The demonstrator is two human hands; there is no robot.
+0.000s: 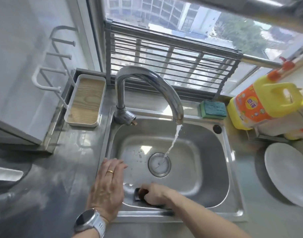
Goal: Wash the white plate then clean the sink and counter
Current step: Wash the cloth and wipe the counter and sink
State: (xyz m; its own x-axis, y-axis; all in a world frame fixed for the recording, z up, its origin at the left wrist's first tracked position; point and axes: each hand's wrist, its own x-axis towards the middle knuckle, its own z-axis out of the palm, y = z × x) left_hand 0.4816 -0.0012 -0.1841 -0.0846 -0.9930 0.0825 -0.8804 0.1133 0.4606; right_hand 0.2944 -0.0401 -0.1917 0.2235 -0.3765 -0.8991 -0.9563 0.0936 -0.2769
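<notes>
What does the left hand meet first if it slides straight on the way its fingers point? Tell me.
Probably the drain strainer: the left hand lies flat on the sink's left rim, fingers pointing out over the basin. Depth is unclear; it may pass above it.

Water runs from the tap into the drain of the steel sink. The left hand lies flat on the sink's left rim. The right hand presses a dark pad against the near wall. A white plate sits on the counter to the right, near a yellow detergent bottle and a green sponge.
</notes>
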